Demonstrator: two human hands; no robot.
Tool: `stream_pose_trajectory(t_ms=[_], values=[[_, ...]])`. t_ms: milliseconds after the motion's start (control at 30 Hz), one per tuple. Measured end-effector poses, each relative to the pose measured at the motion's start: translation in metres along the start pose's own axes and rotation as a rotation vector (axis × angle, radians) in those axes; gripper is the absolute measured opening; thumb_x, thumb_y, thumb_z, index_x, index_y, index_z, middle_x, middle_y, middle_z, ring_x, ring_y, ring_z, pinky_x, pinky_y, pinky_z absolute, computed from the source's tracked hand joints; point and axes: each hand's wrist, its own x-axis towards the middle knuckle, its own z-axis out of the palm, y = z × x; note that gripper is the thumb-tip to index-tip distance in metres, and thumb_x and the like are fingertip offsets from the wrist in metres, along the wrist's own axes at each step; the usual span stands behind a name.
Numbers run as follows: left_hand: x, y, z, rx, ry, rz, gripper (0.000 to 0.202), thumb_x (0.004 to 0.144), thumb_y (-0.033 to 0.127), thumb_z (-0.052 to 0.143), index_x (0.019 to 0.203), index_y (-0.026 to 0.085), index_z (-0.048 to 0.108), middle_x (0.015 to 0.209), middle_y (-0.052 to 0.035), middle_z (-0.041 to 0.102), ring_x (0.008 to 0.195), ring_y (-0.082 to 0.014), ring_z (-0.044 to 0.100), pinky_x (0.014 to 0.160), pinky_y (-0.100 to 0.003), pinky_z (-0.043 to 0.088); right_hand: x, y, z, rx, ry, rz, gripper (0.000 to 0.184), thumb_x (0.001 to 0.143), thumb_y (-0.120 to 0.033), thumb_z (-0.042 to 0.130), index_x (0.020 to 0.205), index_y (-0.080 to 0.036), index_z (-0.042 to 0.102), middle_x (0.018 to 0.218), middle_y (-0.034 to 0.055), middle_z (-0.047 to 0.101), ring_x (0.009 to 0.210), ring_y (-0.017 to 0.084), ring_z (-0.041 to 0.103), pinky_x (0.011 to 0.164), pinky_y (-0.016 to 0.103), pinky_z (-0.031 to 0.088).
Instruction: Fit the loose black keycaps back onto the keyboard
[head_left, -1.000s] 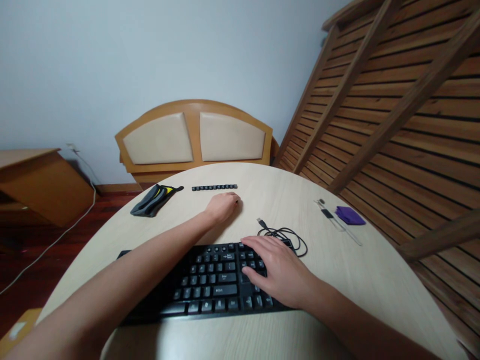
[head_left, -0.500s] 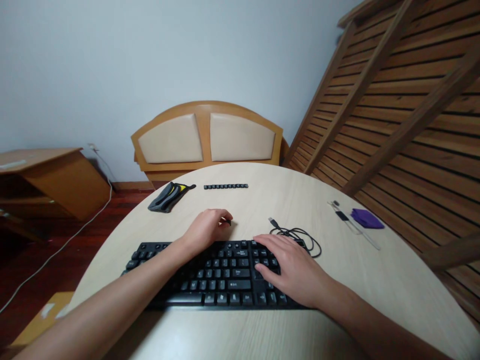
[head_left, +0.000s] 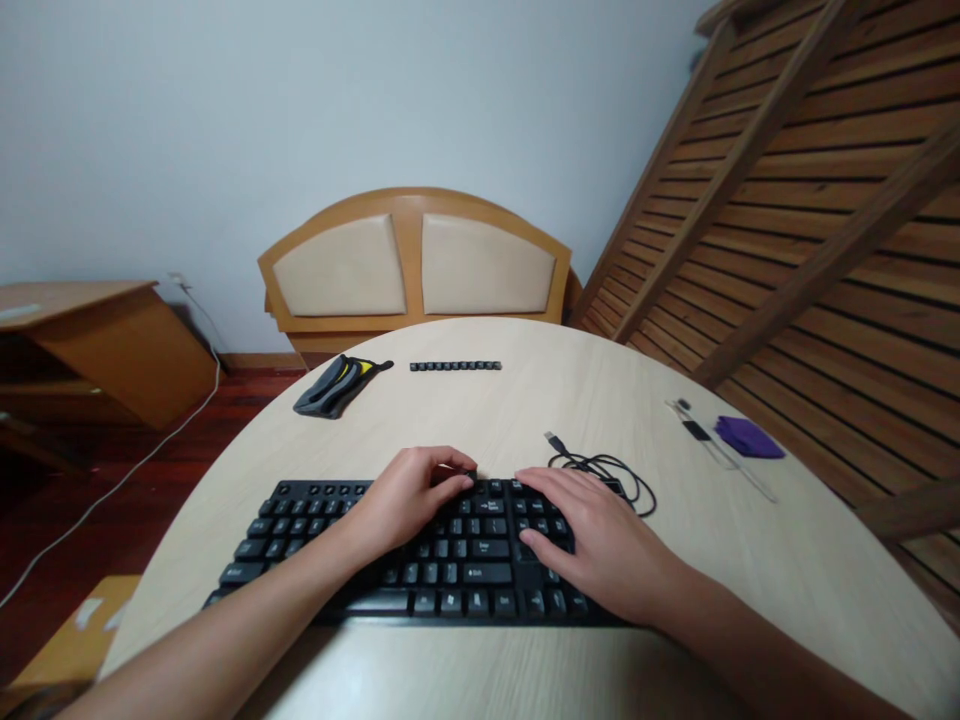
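Observation:
A black keyboard [head_left: 360, 602] lies flat near the front of the round table. My left hand [head_left: 416, 500] is over its top edge, thumb and index finger pinched on a small black keycap [head_left: 472, 474], mostly hidden by the fingertips. My right hand [head_left: 592, 530] lies with fingers stretched over the keyboard's right end, thumb apart, covering part of the number keys. Farther back, several black keycaps [head_left: 455, 366] stand in a straight row. Just behind my right hand, the coiled black cable [head_left: 637, 490] with its USB plug [head_left: 555, 441] rests on the table.
A grey and black pouch with yellow lining [head_left: 337, 388] sits at the back left. On the right are a purple cloth [head_left: 750, 438] and a thin cord with a black piece [head_left: 695, 430]. Behind the table [head_left: 525, 400] stand a padded headboard [head_left: 412, 260] and a slatted wooden frame [head_left: 810, 230].
My left hand has come back from the table behind the keyboard to its top edge, bringing the keycap along. My right hand stays on the keyboard. The view has shifted slightly.

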Motion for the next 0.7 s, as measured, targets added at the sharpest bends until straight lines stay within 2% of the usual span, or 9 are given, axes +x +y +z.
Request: stream_pose_trajectory(t_ms=[133,367,500,700], values=[[-0.0002,-0.0013,0.0034,-0.062,-0.005,-0.004,0.013,0.087,0.023,0.066,0.098,0.019,0.071,0.097,-0.0024,0.077,0.091,-0.0188,0.071,0.087,-0.033,0.055,0.0002,0.0003,0.0006,-0.005,0.003,-0.007,0.044,0.088,-0.033,0.060,0.130,-0.020,0.058,0.131,0.0097,0.064,0.120,0.028,0.058,0.104,0.049,0.044],[0.0001,-0.0024,0.0080,-0.023,0.027,-0.036,0.014,0.086,0.023,0.067,0.098,0.020,0.073,0.096,-0.0023,0.078,0.089,-0.0201,0.073,0.085,-0.033,0.056,0.0004,0.0011,0.0015,0.002,0.022,-0.015,0.044,0.087,-0.033,0.061,0.129,-0.022,0.059,0.129,0.0092,0.065,0.118,0.028,0.059,0.103,0.049,0.046],[-0.0012,-0.0024,0.0087,0.090,0.045,0.029,0.015,0.088,0.025,0.067,0.100,0.021,0.075,0.098,-0.0030,0.078,0.091,-0.0207,0.072,0.086,-0.034,0.056,0.0010,0.0013,0.0017,-0.009,0.006,-0.009,0.045,0.088,-0.034,0.061,0.130,-0.021,0.057,0.131,0.0086,0.065,0.119,0.027,0.059,0.104,0.048,0.045],[-0.0042,0.0036,0.0088,0.275,0.050,0.201,0.016,0.092,0.022,0.063,0.100,0.021,0.076,0.103,-0.0049,0.077,0.097,-0.0215,0.070,0.092,-0.037,0.054,-0.0003,0.0007,0.0016,-0.010,0.006,-0.010,0.045,0.088,-0.033,0.061,0.130,-0.020,0.057,0.131,0.0091,0.064,0.119,0.027,0.058,0.104,0.048,0.045]])
